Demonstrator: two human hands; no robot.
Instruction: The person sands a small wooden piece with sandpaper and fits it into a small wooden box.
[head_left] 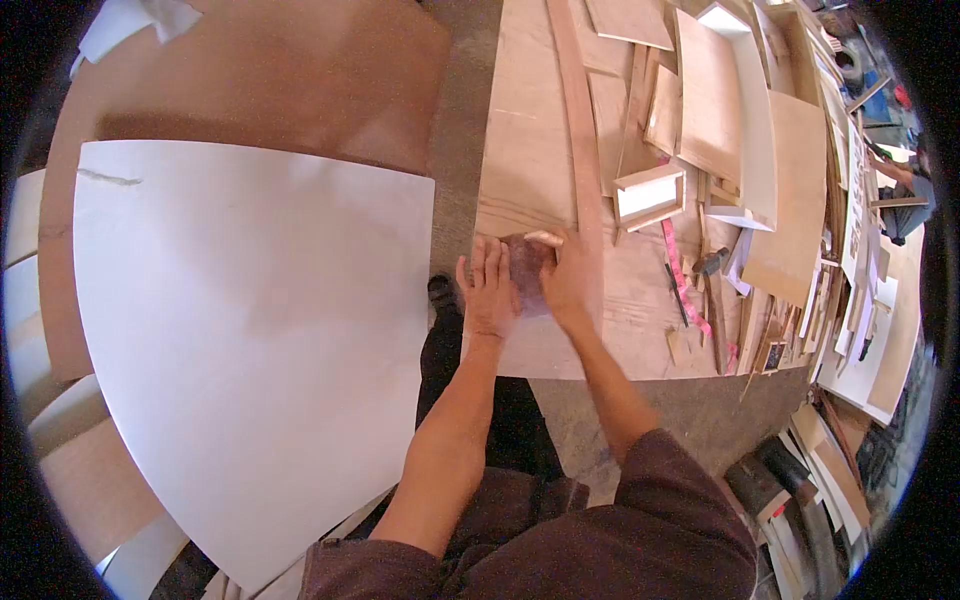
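Note:
A small purplish-brown sheet (527, 272), sandpaper by its look, lies on the pale plywood worktop (640, 350) near its left edge. Flat at the sheet's left side rests my left hand (490, 288), fingers stretched out and slightly apart. My right hand (568, 282) is closed at the sheet's right edge, its thumb over the surface and its fingers curled; some blur softens it. Beneath and beyond the right hand runs a long reddish-brown wood strip (573, 110).
To the left stands a large white panel (260, 330) in front of a brown board (290, 60). On the worktop's right are a small wooden frame (650, 198), a hammer (712, 262), pink tape (672, 245) and plywood offcuts. Another person (908, 195) is at far right.

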